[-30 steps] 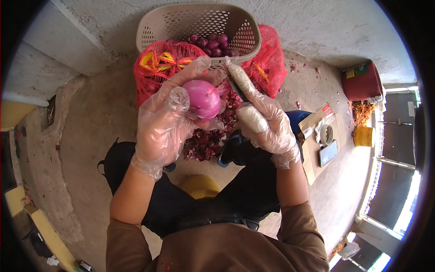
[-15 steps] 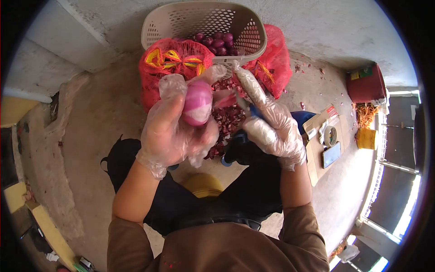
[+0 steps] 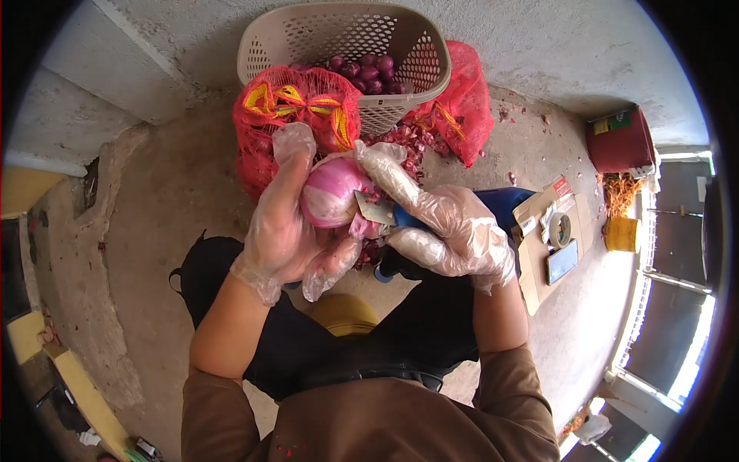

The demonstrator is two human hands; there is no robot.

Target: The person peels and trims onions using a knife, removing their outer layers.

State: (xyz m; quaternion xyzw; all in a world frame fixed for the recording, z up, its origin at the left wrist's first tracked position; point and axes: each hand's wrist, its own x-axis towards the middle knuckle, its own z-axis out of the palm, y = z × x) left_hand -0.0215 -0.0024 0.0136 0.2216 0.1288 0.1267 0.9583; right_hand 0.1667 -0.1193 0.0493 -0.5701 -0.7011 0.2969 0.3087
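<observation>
In a clear plastic glove, my left hand point(image 3: 281, 231) is closed around a large pinkish-purple onion point(image 3: 332, 192), partly peeled, with pale flesh showing. My right hand point(image 3: 454, 223), gloved too, grips a short knife point(image 3: 377, 209) by its blue handle. The blade lies against the onion's right side, and a strip of loose pink skin point(image 3: 360, 226) hangs beside it. Right fingertips reach over to the onion's upper right edge. Behind the hands, a red mesh sack point(image 3: 258, 158) with yellow ties stands in front of a beige perforated basket point(image 3: 265, 42).
Several purple onions point(image 3: 369, 73) lie in the basket. A second red mesh sack point(image 3: 466, 108) leans at its right. Peeled skins point(image 3: 412, 146) litter the floor. To the right are cardboard point(image 3: 531, 269) with a tape roll point(image 3: 560, 229) and phone point(image 3: 563, 262), plus a dark red bucket point(image 3: 620, 142).
My right hand has moved left and brought the knife from beside the onion onto its right side. The onion has turned in my left hand and sits slightly lower.
</observation>
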